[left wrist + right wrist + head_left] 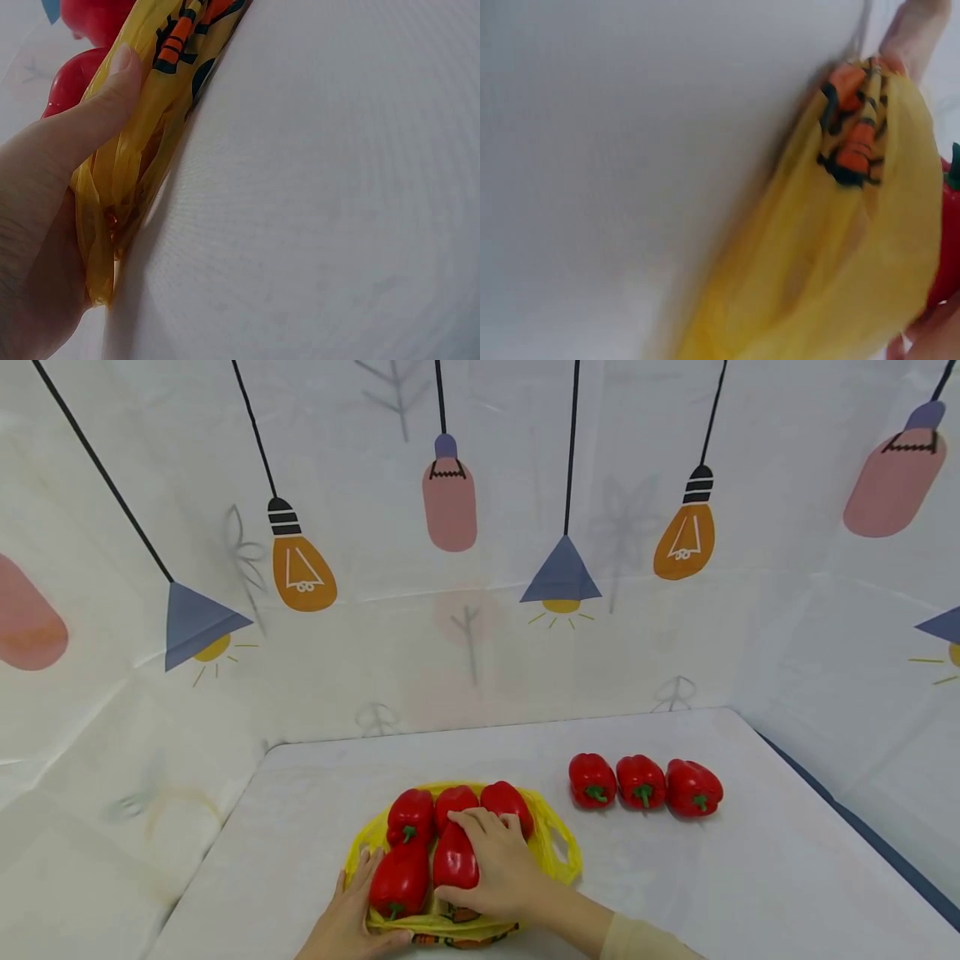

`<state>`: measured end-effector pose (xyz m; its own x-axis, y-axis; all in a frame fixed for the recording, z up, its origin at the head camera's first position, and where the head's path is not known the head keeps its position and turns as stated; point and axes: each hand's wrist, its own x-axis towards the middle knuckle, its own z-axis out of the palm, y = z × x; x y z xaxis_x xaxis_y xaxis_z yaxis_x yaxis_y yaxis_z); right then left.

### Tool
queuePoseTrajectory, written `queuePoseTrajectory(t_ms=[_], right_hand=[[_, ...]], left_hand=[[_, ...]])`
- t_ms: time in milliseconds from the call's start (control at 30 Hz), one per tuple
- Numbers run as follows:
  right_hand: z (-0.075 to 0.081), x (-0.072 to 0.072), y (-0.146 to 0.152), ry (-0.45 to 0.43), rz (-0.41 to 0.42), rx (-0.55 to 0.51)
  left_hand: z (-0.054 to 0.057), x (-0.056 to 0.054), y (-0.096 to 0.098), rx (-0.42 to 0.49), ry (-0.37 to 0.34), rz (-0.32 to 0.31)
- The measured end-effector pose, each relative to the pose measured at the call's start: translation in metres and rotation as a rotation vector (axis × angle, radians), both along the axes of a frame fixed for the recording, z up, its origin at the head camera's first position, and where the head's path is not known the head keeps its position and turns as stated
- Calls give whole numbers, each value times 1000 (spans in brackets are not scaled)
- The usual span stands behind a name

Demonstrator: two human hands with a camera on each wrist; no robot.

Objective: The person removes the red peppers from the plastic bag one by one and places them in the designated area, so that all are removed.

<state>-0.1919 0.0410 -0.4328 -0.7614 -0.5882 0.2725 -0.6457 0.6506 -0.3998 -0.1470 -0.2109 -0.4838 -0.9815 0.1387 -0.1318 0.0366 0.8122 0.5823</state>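
A yellow plastic bag (564,852) with an orange and black print lies spread on the table, holding several red bell peppers (400,878). At its left side my left hand (347,910) grips the bag, thumb along the front edge; the left wrist view shows the thumb on the yellow plastic (139,161). Over the bag's middle my right hand (498,868) holds a red bell pepper (454,858), fingers over its far end and thumb at the near side. In the right wrist view the bag's side (832,247) covers much of the scene.
Three more red bell peppers (641,782) sit in a row at the back right of the white table (675,885), green stems facing me. Behind the table hangs a pale sheet (510,660) printed with lamps and bulbs.
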Motion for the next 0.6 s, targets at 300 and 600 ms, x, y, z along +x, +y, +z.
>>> queuePoseTrajectory(t_ms=[300,600], right_hand=[[18,-11,14,200,-23,-146],[27,-21,32,334,63,-213]], left_hand=[[1,0,0,7,22,-12],[3,0,0,7,5,-10]])
